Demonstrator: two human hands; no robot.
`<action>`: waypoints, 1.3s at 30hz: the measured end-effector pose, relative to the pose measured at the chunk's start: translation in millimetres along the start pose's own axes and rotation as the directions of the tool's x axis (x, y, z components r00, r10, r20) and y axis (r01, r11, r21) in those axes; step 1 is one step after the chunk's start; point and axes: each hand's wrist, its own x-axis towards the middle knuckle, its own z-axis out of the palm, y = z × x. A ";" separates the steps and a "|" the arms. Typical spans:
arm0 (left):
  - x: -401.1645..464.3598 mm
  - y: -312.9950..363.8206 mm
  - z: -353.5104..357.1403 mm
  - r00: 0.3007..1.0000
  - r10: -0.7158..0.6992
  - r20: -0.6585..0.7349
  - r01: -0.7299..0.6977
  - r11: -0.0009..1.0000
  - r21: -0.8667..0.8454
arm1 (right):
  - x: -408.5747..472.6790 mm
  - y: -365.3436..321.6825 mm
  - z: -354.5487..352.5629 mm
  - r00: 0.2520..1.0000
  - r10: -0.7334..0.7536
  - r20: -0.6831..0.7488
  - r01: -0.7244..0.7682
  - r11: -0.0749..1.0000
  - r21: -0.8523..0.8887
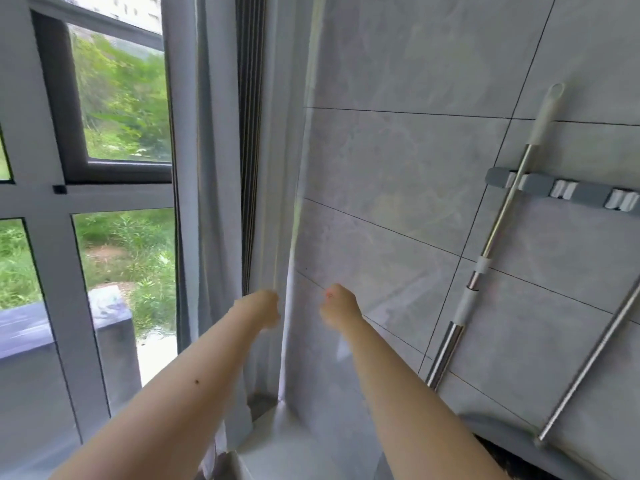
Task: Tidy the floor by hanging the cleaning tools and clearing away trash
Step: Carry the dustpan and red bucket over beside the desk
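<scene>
Both bare forearms reach forward from the bottom edge toward the corner where a window meets a grey tiled wall (398,161). The left hand (263,308) sits just left of centre, curled into a loose fist with the fingers drawn together; it holds nothing that can be seen. The right hand (337,306) is close beside it at its 3 o'clock, also curled with the fingers together, a small red mark showing at its top; whether anything is pinched inside it cannot be told, as the view is blurred. A pale strip of wall trim or curtain edge (292,237) runs down between the two hands.

The cleaning tools lie well away from the fingers, at about 3 o'clock from the right hand. A mop handle (498,216), steel with white grip sections, is clipped into the leftmost slot of a grey wall-mounted holder rail (561,192) and hangs tilted, its top toward 1 o'clock and its lower end toward 7 o'clock. A second steel pole (588,365) slants across the lower right, its foot at about 5 o'clock from the right hand, near a dark patch at the wall's base. Neither hand touches either pole.

At 9 to 11 o'clock the window frame (45,202) shows greenery outside.
</scene>
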 end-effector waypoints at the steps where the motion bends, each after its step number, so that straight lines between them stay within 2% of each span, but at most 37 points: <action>1: -0.5 -11.1 2.9 1.000 -0.023 0.006 0.023 1.000 -0.003 | 1.4 -2.3 11.8 1.000 -0.007 0.023 0.008 1.000 -0.006; 3: 6.0 -35.8 13.7 0.999 -0.042 -0.016 0.042 0.999 0.004 | 3.3 -6.8 33.3 0.996 -0.018 0.086 0.019 1.000 -0.010; 13: 34.8 -120.7 79.5 0.972 -0.154 0.180 0.169 0.983 -0.072 | 37.7 -13.3 156.1 0.937 -0.011 0.348 0.022 0.999 -0.029; 18: 59.8 -156.9 126.1 0.952 -0.212 0.220 0.238 0.966 -0.102 | 57.0 -0.1 224.4 0.882 0.025 0.471 0.013 0.997 -0.077; 24: 84.7 -190.7 186.8 0.905 -0.282 0.319 0.329 0.939 -0.102 | 76.5 27.6 296.7 0.777 0.079 0.624 0.002 0.992 -0.127; 30: 91.0 -209.0 247.0 0.854 -0.353 0.383 0.427 0.895 -0.128 | 82.4 62.6 350.7 0.696 0.145 0.703 -0.041 0.986 -0.163; 34: 92.6 -212.5 284.1 0.823 -0.390 0.414 0.494 0.851 -0.181 | 83.1 79.6 377.6 0.672 0.177 0.720 -0.062 0.981 -0.183; 39: 94.8 -216.8 321.5 0.750 -0.358 0.556 0.553 0.800 -0.231 | 80.2 92.4 403.3 0.620 0.217 0.754 -0.063 0.972 -0.228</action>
